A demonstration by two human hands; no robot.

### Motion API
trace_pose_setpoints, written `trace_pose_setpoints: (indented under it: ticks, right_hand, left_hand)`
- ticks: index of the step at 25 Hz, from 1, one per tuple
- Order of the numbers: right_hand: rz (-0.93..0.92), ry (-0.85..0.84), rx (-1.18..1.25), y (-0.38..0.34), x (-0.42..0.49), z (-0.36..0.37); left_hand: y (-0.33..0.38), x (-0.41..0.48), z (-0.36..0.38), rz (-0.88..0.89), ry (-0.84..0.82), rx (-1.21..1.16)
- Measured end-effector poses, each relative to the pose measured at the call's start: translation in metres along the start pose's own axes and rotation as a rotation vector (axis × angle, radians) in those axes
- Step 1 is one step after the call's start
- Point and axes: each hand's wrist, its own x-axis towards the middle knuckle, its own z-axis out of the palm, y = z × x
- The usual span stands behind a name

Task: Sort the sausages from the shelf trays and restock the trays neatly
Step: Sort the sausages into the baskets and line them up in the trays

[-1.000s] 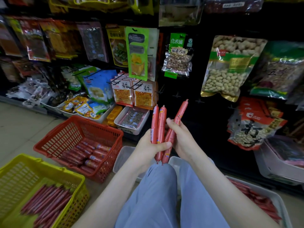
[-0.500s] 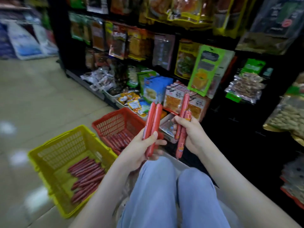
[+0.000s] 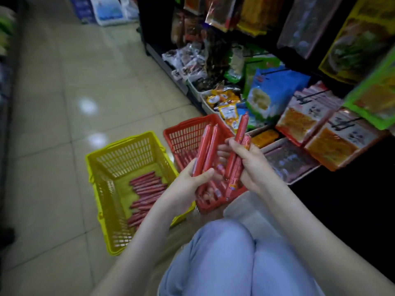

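1. Two red sausages (image 3: 206,150) stand nearly upright in the left hand (image 3: 191,184). The thumb is curled across the front of them low down and the fingers wrap round the back.
2. The right hand (image 3: 251,163) has its own bunch of sausages (image 3: 236,159), with the fingers closed round the middle. One pokes up higher than the rest. Could be two or three in there, can't tell because the hand covers them.
3. Both hands sit close together but apart, above the knees in light blue jeans (image 3: 224,253). From this angle they line up over the red basket (image 3: 188,133).
4. That red basket is on the tiled floor (image 3: 64,103), pushed up near the bottom shelf. It has basket sausages (image 3: 214,189) lying in the bottom, mostly hidden behind the hands.
5. The yellow basket (image 3: 102,199) is just beside it on the left. I can't tell if the two touch. Inside is a sausage row (image 3: 147,189) lying side by side along the bottom.
6. On the shelf side there's a white tray (image 3: 275,146) of dark packets right by the right hand. Further along are a blue bag (image 3: 269,92) and orange snack packs (image 3: 299,122) on pegs. It's pretty blurry out at the edges.
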Motion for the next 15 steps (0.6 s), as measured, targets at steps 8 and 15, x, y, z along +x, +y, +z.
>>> trace_pose_setpoints:
  ticks: [8, 15]
  right_hand:
    - [0.26, -0.167, -0.071, 0.101, 0.079, 0.013]
    - [0.474, -0.227, -0.07, 0.188, 0.117, 0.044]
  left_hand:
    - [-0.05, 0.056, -0.064, 0.15, 0.487, 1.19]
    - [-0.085, 0.041, -0.147, 0.092, 0.477, 0.94]
